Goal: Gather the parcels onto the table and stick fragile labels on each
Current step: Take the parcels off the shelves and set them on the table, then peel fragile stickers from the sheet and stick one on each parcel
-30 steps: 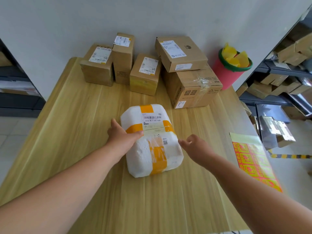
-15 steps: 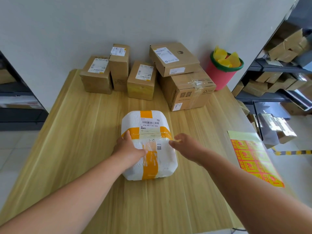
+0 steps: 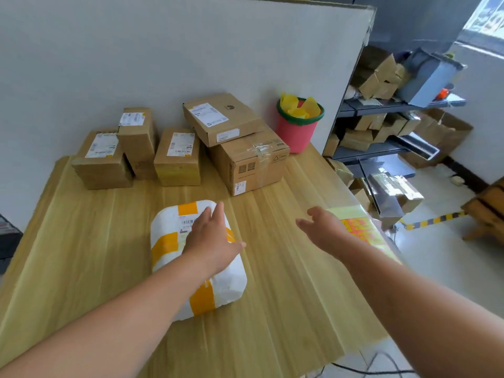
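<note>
A white foam parcel bound with orange tape lies in the middle of the wooden table. My left hand lies flat on its top, fingers straight and pointing away from me. My right hand hovers over the table to the right of the parcel, fingers loosely spread, holding nothing. Just beyond it, at the table's right edge, lies the sheet of red and yellow fragile labels, partly hidden by my right forearm. Several brown cardboard parcels stand along the back wall.
A pink bucket with a green rim and yellow paper inside stands at the back right corner. Metal shelves with more cartons are right of the table. A flat box lies on top of the large carton.
My right hand left the foam parcel and moved right toward the label sheet. My left hand slid from the parcel's left side onto its top. My view turned right.
</note>
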A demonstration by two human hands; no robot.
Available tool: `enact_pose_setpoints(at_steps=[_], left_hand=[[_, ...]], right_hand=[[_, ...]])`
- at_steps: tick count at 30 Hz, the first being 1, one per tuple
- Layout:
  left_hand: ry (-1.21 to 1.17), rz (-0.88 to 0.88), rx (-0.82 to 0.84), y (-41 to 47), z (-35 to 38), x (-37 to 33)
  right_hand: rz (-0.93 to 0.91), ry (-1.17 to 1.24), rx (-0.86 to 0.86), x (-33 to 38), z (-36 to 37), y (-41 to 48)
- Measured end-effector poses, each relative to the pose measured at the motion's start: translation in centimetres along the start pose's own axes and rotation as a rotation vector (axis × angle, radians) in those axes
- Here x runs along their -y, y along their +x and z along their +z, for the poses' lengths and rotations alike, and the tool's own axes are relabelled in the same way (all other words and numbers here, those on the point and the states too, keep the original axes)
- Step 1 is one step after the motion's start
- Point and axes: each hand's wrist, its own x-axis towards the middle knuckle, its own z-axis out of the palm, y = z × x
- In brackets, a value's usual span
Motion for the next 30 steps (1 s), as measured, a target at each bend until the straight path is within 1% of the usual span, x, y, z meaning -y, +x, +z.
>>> enact_pose_setpoints(at_steps=[5,8,14,17,22,25,30], left_hand=[[0.098,0.152,0.024,2.1,3.1,-6.0],[0.145,0.197,0.061,4.0,6.1,-9.9],[0.228,0.224,0.113,7.9,12.7,-17.7],[0.274,0.231,0.126,10.0,15.6,-20.8],[0.324,0.188,0.137,13.4,19.4,-23.9],[0.371,0.162,0.148,15.2,21.4,-24.4],[0.388,0.103,0.170,17.3,23.8,-23.9]], right_hand=[[0.125,0.003,-0.099,-6.3,-3.7,2.3],[0.178,-0.036,-0.139,-10.6,-5.6,4.1],[0.242,-0.081,-0.121,-18.8,-8.3,8.5],[0.249,-0.063,-0.107,-22.2,-9.2,11.1],[0.244,-0.030,-0.013,-25.4,-9.8,15.7],[0.213,0.073,0.106,-26.2,-9.0,18.2],[0.155,0.021,0.303,-26.5,-7.3,21.9]])
